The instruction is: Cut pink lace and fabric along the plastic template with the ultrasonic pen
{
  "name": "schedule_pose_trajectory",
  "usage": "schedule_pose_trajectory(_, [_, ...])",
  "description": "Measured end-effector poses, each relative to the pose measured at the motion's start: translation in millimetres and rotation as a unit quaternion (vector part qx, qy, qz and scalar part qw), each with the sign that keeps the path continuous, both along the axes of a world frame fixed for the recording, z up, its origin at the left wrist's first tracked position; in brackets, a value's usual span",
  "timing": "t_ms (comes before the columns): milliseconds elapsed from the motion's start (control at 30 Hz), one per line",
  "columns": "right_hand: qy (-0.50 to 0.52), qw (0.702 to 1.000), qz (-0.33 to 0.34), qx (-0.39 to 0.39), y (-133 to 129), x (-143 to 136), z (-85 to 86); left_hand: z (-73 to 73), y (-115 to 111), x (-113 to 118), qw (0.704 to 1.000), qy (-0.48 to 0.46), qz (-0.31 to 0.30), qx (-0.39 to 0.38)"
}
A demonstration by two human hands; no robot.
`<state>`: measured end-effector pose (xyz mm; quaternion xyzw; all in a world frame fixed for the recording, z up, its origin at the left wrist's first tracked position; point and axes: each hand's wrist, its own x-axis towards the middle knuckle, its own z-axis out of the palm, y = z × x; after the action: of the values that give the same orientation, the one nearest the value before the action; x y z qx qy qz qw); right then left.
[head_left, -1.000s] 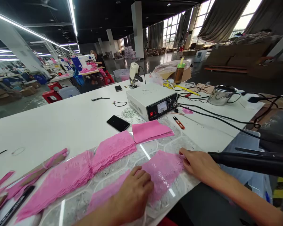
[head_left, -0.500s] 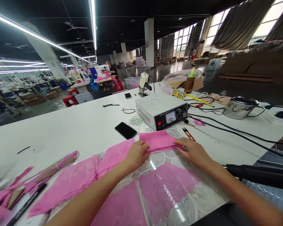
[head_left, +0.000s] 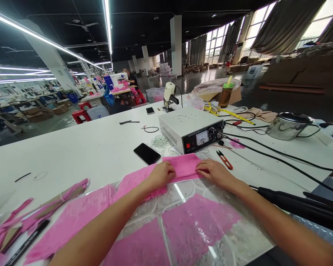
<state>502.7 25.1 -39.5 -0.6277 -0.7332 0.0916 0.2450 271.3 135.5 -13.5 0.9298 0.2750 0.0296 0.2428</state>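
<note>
A folded stack of pink fabric (head_left: pixel 185 165) lies in front of the grey control box (head_left: pixel 192 129). My left hand (head_left: pixel 163 174) has its fingers closed on the stack's left edge. At the right edge, my right hand (head_left: pixel 212 170) pinches the same fabric between thumb and fingers. More pink pieces (head_left: pixel 80 214) are piled to the left, partly under my left forearm. Below my hands a clear template sheet (head_left: pixel 183 190) covers pink fabric pieces (head_left: pixel 198 225).
A black phone (head_left: pixel 147 153) and tangled thread lie left of the box. Red-handled snips (head_left: pixel 224 160), cables and a glass pot (head_left: pixel 290 126) are on the right. A black tool handle (head_left: pixel 291 199) lies beside my right forearm. A person sits at a distant sewing machine.
My right hand has moved left along the fabric's edge, and the stack's right side is drawn in with it. My left hand stays at the left edge. The view has shifted slightly.
</note>
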Motion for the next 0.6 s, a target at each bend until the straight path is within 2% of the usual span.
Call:
schedule_pose_trajectory(333, [0.015, 1.0, -0.011, 0.01, -1, -2, 8.0, 1.7, 10, 3, 0.998, -0.027, 0.011, -0.06])
schedule_pose_trajectory(600, [-0.009, 0.996, -0.025, 0.083, 3, -11, -3.9, 13.1, 11, 6, 0.998, -0.018, 0.023, -0.058])
